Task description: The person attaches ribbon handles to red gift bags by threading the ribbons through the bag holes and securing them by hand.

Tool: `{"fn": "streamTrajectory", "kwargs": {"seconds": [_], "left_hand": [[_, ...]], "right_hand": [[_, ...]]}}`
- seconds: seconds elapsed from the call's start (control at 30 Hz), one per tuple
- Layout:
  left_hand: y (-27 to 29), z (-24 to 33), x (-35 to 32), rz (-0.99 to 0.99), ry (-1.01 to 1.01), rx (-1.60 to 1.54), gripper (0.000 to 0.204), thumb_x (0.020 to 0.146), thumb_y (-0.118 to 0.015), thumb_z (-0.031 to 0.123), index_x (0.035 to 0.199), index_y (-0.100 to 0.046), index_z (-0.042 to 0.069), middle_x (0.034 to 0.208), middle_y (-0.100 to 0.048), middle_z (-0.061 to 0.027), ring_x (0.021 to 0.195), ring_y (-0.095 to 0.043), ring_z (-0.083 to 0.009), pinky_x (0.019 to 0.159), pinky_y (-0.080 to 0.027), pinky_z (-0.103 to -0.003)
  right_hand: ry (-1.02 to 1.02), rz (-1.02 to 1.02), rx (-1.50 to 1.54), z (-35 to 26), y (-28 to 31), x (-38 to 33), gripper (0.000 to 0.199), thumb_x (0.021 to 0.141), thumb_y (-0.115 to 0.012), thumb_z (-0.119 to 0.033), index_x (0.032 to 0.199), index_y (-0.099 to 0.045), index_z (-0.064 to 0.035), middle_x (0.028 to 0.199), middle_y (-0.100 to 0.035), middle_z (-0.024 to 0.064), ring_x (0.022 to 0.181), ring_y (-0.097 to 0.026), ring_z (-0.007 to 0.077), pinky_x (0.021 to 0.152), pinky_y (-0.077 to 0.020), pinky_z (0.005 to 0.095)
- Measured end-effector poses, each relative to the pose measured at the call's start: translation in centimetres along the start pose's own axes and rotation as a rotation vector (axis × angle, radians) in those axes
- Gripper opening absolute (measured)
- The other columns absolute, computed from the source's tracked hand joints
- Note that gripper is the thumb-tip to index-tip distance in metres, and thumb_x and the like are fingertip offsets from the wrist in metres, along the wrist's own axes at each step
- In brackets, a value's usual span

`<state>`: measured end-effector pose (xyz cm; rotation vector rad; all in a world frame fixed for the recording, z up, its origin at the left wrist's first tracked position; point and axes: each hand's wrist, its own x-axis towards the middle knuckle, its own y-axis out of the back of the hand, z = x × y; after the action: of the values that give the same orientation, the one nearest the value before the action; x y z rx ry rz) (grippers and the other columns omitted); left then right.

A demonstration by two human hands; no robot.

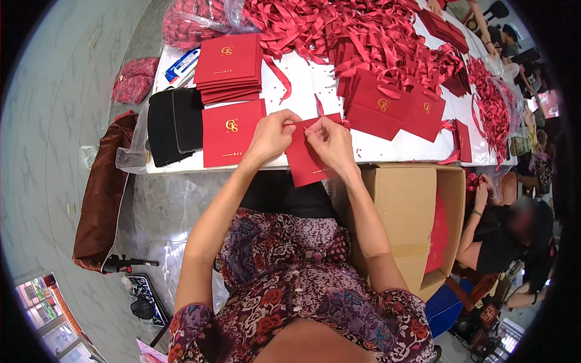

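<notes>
A small red paper gift bag (308,164) hangs tilted over the table's front edge, between my two hands. My left hand (272,138) is closed in a pinch at its upper left corner. With thumb and forefinger together, my right hand (331,144) grips the bag near its top edge; whether a ribbon end is also in that pinch is hard to tell. A thin red ribbon (319,106) sticks up behind the bag's top edge. Just left of my left hand, another flat red bag (225,134) with a gold emblem lies on the table.
Behind it rises a stack of red bags (227,60). Loose red ribbons (296,27) and ribboned bags (380,106) cover the back and right. Black pads (175,127) lie at left. A cardboard box (396,224) with red bags stands by my right arm. Another person (514,230) works at right.
</notes>
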<state>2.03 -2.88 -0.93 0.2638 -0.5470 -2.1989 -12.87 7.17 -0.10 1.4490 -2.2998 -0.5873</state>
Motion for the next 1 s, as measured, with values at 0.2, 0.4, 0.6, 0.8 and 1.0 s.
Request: {"fn": "streamTrajectory", "kwargs": {"seconds": [0.2,0.4,0.6,0.8,1.0], "left_hand": [[1.4,0.7,0.3,-0.23,0.328,-0.366,0.019,0.093,-0.059,0.008,0.106,-0.069,-0.003,0.069,-0.056,0.0042,0.062,-0.047,-0.0023,0.054,-0.039,-0.022],[1.6,1.6,-0.2,-0.195,0.219,-0.324,0.02,0.094,-0.058,0.008,0.107,-0.07,-0.002,0.072,-0.059,0.0035,0.063,-0.048,-0.0049,0.058,-0.042,-0.025],[0.8,2.3,-1.3,-0.019,0.035,-0.074,0.019,0.093,-0.058,0.005,0.105,-0.071,-0.001,0.07,-0.066,-0.0057,0.065,-0.062,-0.0137,0.061,-0.049,-0.03],[-0.7,3.5,-2.4,0.234,-0.301,0.165,0.019,0.085,-0.058,-0.001,0.099,-0.071,-0.001,0.087,-0.067,-0.0215,0.079,-0.064,-0.0421,0.071,-0.052,-0.046],[-0.5,4.0,-2.7,0.202,-0.274,0.208,0.018,0.087,-0.06,0.002,0.101,-0.071,0.003,0.084,-0.065,-0.0175,0.078,-0.064,-0.0385,0.07,-0.051,-0.044]], "right_hand": [[0.004,-0.099,0.052,0.0,1.2,-0.4,0.016,0.084,-0.072,-0.014,0.082,-0.067,0.0009,0.067,-0.066,0.006,0.059,-0.059,0.0111,0.058,-0.0477,0.0276],[0.017,-0.137,0.038,-0.5,1.7,-0.5,0.017,0.084,-0.073,-0.015,0.082,-0.067,0.0007,0.067,-0.066,0.0051,0.059,-0.059,0.0106,0.057,-0.0471,0.0276],[-0.02,-0.149,0.058,-0.8,1.5,-0.2,0.018,0.083,-0.073,-0.016,0.082,-0.067,0.0008,0.066,-0.066,0.0065,0.058,-0.059,0.0119,0.057,-0.0476,0.0286],[0.091,-0.039,-0.102,-2.0,0.8,-0.4,0.016,0.08,-0.068,-0.014,0.078,-0.064,0.0011,0.068,-0.066,0.0159,0.063,-0.067,0.0276,0.06,-0.0516,0.0381],[0.142,-0.002,-0.118,-2.0,0.5,-0.4,0.014,0.08,-0.067,-0.012,0.079,-0.064,0.0015,0.07,-0.067,0.0168,0.065,-0.068,0.0309,0.061,-0.0526,0.0397]]}}
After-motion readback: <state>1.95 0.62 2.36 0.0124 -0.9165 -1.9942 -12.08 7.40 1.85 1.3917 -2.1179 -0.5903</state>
